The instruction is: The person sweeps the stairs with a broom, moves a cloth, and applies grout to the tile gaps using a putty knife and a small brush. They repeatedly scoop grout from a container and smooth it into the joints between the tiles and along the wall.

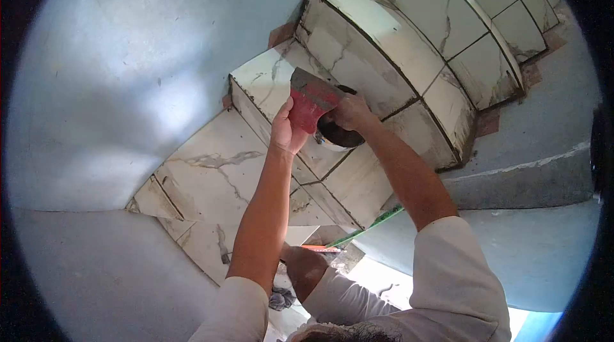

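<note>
My left hand (286,130) is closed on a red putty spreader (311,107), thumb along its side. Grey paste coats the spreader's upper blade end. My right hand (354,114) is closed at the spreader's right edge, over a round container (337,146). What its fingers hold is hidden; a small dark edge shows just above them. The container has a dark inside and a pale outer wall, and sits at the tiled step below both hands.
White marble-patterned tile stairs (348,54) rise to the upper right, with dark joints. A blue wall (147,41) stands left, and a curved grey ledge (524,182) right. Below lie an orange pencil-like stick (320,248), a green strip (377,219) and a grey rag (281,299).
</note>
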The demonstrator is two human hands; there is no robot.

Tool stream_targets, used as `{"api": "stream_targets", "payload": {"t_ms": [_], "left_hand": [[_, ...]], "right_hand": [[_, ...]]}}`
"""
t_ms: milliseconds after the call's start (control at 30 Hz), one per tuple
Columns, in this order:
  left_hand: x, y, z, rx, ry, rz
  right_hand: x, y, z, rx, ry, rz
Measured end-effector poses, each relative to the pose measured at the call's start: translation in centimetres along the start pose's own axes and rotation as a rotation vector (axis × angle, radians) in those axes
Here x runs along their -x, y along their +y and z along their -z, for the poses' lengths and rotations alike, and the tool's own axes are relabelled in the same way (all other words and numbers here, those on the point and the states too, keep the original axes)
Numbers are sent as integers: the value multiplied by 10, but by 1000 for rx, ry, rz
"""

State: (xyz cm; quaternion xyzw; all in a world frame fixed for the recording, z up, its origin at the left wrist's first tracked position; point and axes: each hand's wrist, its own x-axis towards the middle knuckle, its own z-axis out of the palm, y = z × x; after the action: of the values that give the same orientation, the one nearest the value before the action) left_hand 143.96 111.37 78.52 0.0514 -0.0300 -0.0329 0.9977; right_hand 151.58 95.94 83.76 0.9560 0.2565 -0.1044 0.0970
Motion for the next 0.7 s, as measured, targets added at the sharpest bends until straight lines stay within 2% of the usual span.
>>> {"api": "stream_targets", "payload": {"t_ms": [33, 100, 133, 200, 233, 300, 400, 433, 533, 600, 633, 700], "left_hand": [[0, 0, -2, -21, 32, 16], [0, -1, -7, -40, 39, 42], [-1, -2, -7, -56, 44, 62], [-5, -2, -6, -80, 37, 102], [-6, -2, -5, -103, 34, 142], [-6, 4, -5, -163, 11, 144], [-13, 7, -7, -288, 32, 172], [-15, 7, -5, -351, 75, 196], [-15, 10, 1, -293, 97, 174], [-15, 12, 7, -240, 63, 182], [-14, 12, 9, -185, 26, 190], [-10, 15, 4, -124, 27, 172]], "right_hand": [[3, -2, 0, -36, 58, 23], [11, -5, 10, -68, -101, -66], [8, 6, -4, -69, -100, -67], [9, 19, -22, -509, 159, 139], [12, 20, -19, -512, 159, 138], [21, 20, -5, -374, -1, 85], [22, 10, -1, -234, -34, 23], [29, 2, 7, -238, -38, 22], [39, -2, 18, -505, 3, -147], [26, 16, 3, -507, -198, 1], [19, 27, -14, -508, -199, -1], [9, 46, -44, -743, -150, 157]]}}
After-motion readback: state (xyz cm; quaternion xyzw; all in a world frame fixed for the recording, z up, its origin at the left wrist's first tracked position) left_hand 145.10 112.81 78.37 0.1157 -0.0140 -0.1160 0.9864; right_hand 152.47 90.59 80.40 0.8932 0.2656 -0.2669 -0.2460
